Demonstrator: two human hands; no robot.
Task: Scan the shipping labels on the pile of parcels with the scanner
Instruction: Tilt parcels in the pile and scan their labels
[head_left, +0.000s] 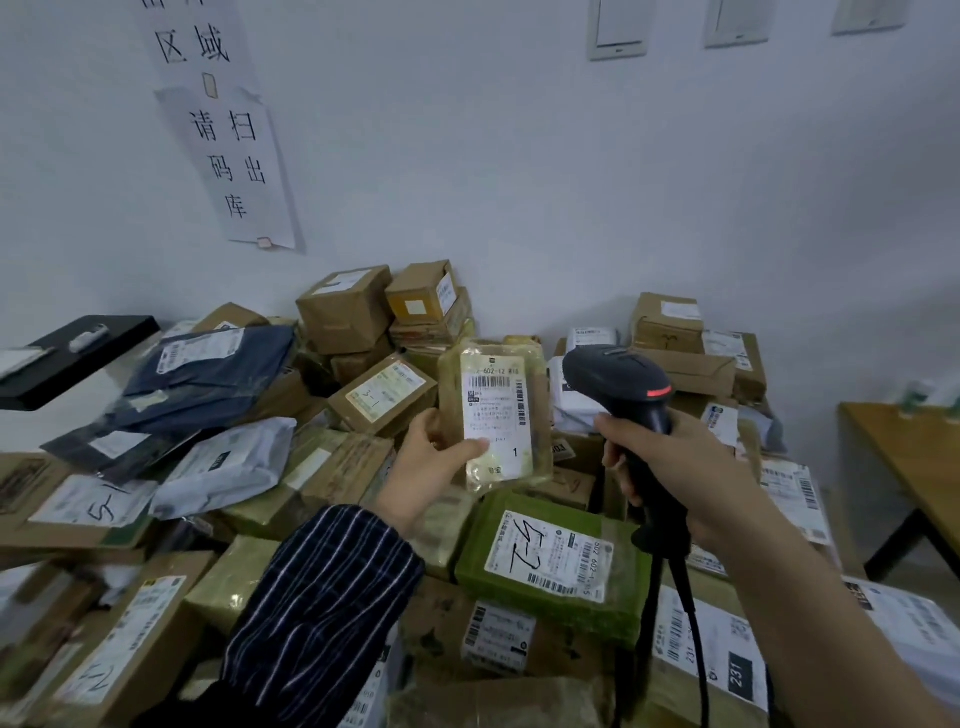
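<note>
Here the left hand pinches a small taped parcel by its lower left corner. It is held upright above the middle of the pile, its long axis vertical and its shipping label facing the person. The right hand is wrapped round the scanner, whose head sits just right of the label. The next move likely calls for swinging the scanner head leftward onto the label.

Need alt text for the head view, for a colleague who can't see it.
The left hand holds up a small parcel, label facing the camera, while the right hand grips a black scanner beside it, above a pile of parcels against a white wall.
</note>
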